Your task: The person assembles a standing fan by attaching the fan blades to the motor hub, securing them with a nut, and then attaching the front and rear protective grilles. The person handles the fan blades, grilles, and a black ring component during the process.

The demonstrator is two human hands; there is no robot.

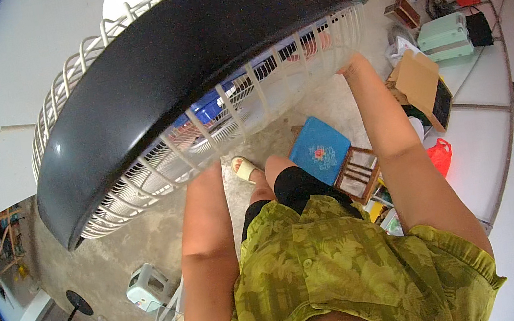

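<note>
Two hands on the fan cage [194,97] filling the upper frame: right hand [349,65] fingers curled on its right rim, left hand hidden, can't tell.

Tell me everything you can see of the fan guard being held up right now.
The fan guard is a large round cage of cream-white ribs, plastic by the look, joined by a broad black band around its rim. Blue blades show through the ribs. It is lifted, tilted, close to the camera, above the concrete floor. The right hand grips its far edge at the ribs. The left hand is hidden behind the guard's lower edge, where the left forearm runs up to it.
</note>
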